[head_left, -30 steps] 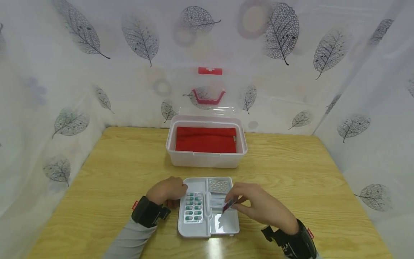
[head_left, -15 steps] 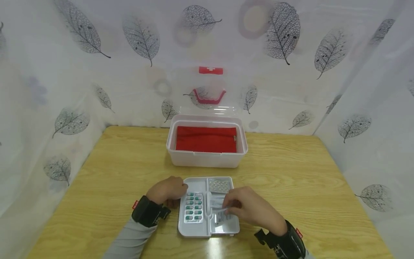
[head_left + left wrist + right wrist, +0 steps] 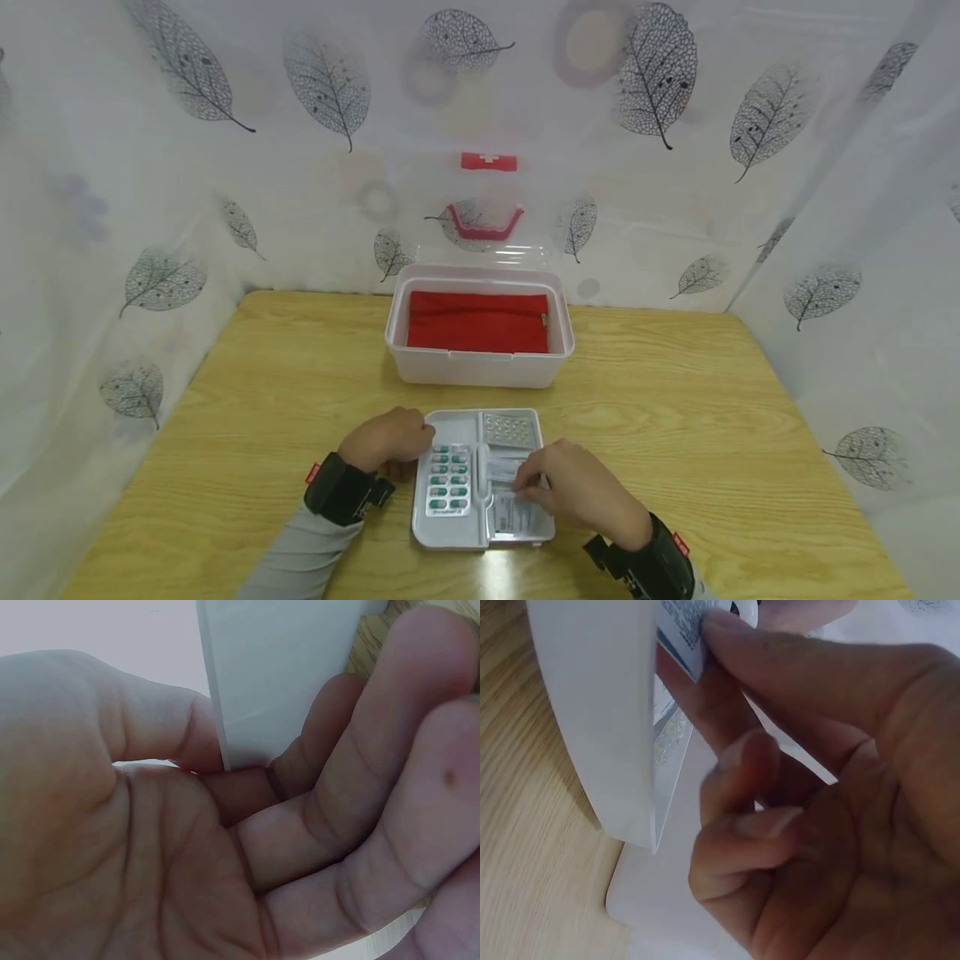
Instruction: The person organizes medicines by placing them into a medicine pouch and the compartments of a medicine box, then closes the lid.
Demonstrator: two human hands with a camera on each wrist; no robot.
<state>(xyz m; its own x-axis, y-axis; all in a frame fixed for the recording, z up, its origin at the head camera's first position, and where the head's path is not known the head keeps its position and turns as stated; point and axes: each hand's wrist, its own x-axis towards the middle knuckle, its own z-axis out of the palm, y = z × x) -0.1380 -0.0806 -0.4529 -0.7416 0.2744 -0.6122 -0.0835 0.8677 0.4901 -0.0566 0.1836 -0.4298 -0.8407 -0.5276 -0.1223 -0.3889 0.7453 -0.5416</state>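
A white divided tray [image 3: 452, 542] lies on the wooden table near me. Its left compartment holds a blister pack of green capsules [image 3: 448, 490]. At the back right of the tray lies a silver blister pack [image 3: 510, 429]. My left hand [image 3: 408, 442] grips the tray's left wall [image 3: 277, 675], thumb on one side and curled fingers on the other. Over the right compartment, my right hand [image 3: 525, 483] pinches a flat white printed packet [image 3: 513, 518] that lies low in the tray; the same packet [image 3: 681, 630] shows beside the tray wall [image 3: 600, 712].
A white plastic box [image 3: 478, 371] with a red pouch [image 3: 477, 323] inside stands behind the tray. Its clear lid with a red handle [image 3: 483, 225] leans open against the leaf-patterned curtain. Bare wooden tabletop [image 3: 675, 417] spreads to both sides.
My right hand has come down and leftward into the tray's right compartment, and the packet it held tilted above the tray now lies flat inside. The left hand has stayed put.
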